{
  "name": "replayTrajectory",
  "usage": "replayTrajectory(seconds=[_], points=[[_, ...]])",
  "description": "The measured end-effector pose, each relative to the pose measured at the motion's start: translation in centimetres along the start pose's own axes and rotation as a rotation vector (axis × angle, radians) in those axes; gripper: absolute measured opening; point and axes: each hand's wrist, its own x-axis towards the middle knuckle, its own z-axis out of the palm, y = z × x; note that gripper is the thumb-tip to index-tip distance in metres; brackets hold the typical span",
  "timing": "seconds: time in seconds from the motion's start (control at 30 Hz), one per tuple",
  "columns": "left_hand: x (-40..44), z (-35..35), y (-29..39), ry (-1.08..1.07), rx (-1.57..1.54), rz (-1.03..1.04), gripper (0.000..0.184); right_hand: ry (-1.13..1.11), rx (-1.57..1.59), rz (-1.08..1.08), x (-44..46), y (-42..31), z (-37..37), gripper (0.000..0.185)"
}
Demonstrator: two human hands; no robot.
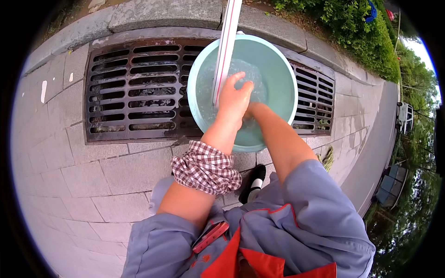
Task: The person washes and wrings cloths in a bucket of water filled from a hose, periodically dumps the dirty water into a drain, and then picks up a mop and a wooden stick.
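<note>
**Low hands, dry cuff**

Our left hand (233,99) has its fingers loosely parted, pinching nothing we can see, right by the striped white strip (227,46). Our right hand (251,110) is mostly hidden beneath it, its grip impossible to tell. Both work over the green basin (279,83), upper centre, above the drain grate (153,88). We'd best move gently, low inside the rim, with our checked cuff (204,167) clear of the water (244,69).
</note>
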Motion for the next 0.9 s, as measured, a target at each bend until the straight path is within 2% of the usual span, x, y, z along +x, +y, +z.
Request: replayTrajectory(seconds=[0.07,0.13,0.2,0.3,0.33,0.37,0.47,0.53,0.6,0.63,0.67,0.73,0.8,0.87,0.9], points=[[0.7,-0.8,-1.0,0.025,-0.171,-0.178,0.059,0.111,-0.022,0.188,-3.2,-1.7,-2.9,0.057],[1.4,-0.6,-2.0,0.084,-0.299,-0.347,0.067,0.610,0.241,0.256,-6.0,-3.2,-4.7,0.043],[2.0,0.0,-2.8,0.176,-0.376,-0.509,0.074,0.604,0.266,0.008,-11.1,-4.6,-7.2,0.042],[2.6,0.8,-3.0,0.123,-0.530,-0.649,0.083,0.558,0.428,-0.369,-19.5,-5.1,-9.2,0.044],[2.9,1.1,-2.9,0.124,-0.583,-0.705,0.084,0.550,0.507,-0.429,-22.9,-5.6,-9.6,0.047],[3.2,1.5,-3.0,0.134,-0.593,-0.728,0.079,0.497,0.594,-0.437,-25.9,-5.7,-9.8,0.049],[3.5,1.1,-3.4,-0.064,-0.908,-0.553,0.082,0.499,0.667,-0.564,-31.5,-4.9,-9.6,0.053],[3.9,1.5,-4.3,-0.023,-0.928,-0.525,0.068,0.542,0.661,-0.617,-31.9,-2.9,-9.1,0.052],[4.5,1.8,-5.1,0.022,-0.953,-0.488,0.055,0.697,0.983,-0.565,-29.5,-0.7,-7.5,0.055],[4.5,1.9,-4.9,0.028,-0.889,-0.496,0.045,0.621,1.360,-0.461,-29.7,-2.4,-7.5,0.054],[4.5,2.1,-4.8,-0.039,-0.905,-0.479,0.048,0.695,1.399,-0.507,-28.5,-3.1,-6.8,0.050],[4.0,2.7,-3.8,-0.173,-0.928,-0.442,0.052,0.937,0.923,-0.420,-25.1,-4.2,-4.9,0.047],[2.8,3.1,-3.5,-0.277,-0.895,-0.415,0.062,1.085,0.566,-0.329,-24.8,-4.6,-4.1,0.051],[2.3,3.2,-3.3,-0.178,-0.693,-0.316,0.058,1.195,0.263,-0.410,-22.0,-9.0,-3.7,0.058],[2.2,3.1,-3.5,-0.068,-0.541,-0.248,0.057,1.185,0.272,-0.427,-21.0,-8.7,-3.8,0.049]])
